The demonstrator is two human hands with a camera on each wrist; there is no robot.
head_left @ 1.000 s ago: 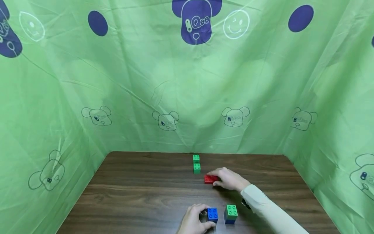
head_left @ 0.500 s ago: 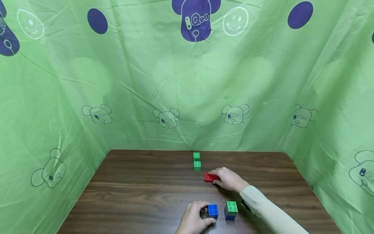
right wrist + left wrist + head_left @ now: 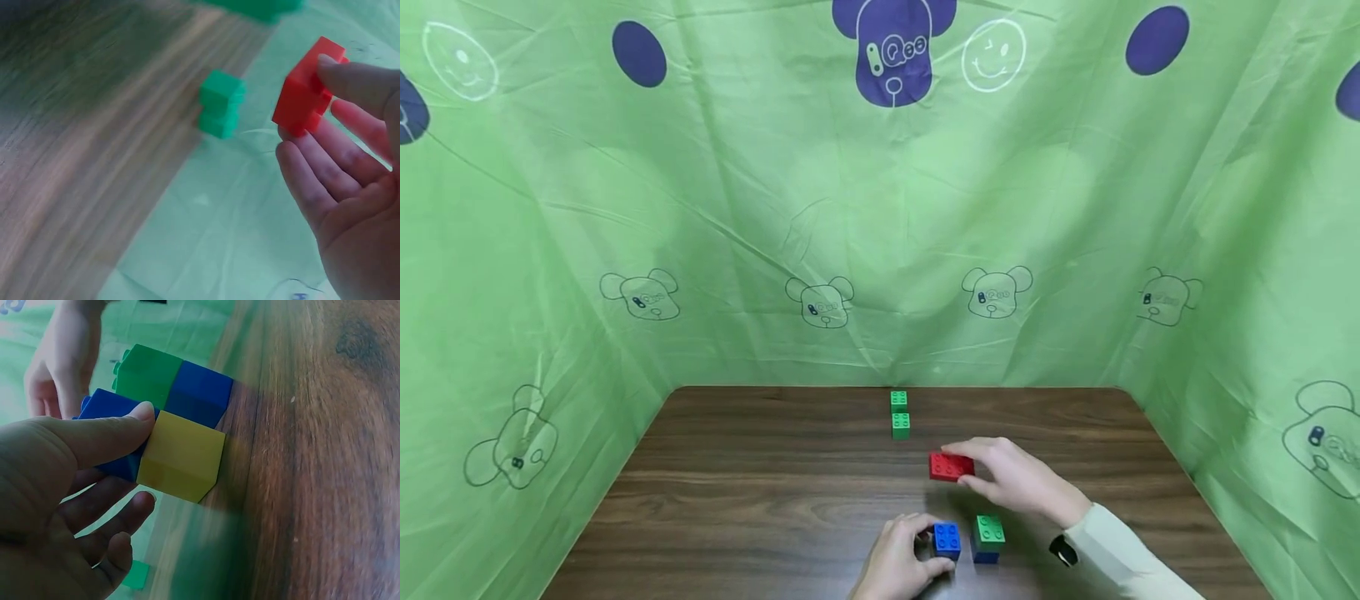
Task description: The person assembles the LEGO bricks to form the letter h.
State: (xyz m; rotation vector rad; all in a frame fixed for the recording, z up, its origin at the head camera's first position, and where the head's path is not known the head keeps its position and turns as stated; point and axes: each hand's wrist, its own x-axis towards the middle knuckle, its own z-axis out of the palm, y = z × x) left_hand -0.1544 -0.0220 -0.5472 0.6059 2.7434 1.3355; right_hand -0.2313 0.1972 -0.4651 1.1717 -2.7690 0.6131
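Note:
My left hand [image 3: 895, 560] grips a blue toy brick [image 3: 947, 538] between thumb and fingers. In the left wrist view a yellow brick [image 3: 181, 453] sits directly under that blue one, low on the table. Close beside it stands a second stack, a green brick [image 3: 989, 528] on top of a dark blue brick [image 3: 200, 394]. Farther out, my right hand [image 3: 1018, 477] pinches a longer red brick [image 3: 944, 467] between thumb and fingers. The right wrist view shows the red brick held clear of the tabletop.
Two green bricks [image 3: 900, 427] stand one behind the other near the table's back edge. The brown wooden table [image 3: 760, 483] is enclosed by a green printed curtain [image 3: 760, 217] at the back and sides. A black band [image 3: 1063, 550] shows at my right sleeve.
My right hand has raised the red brick off the table and brought it slightly nearer and to the right. The left hand keeps its grip on the blue brick.

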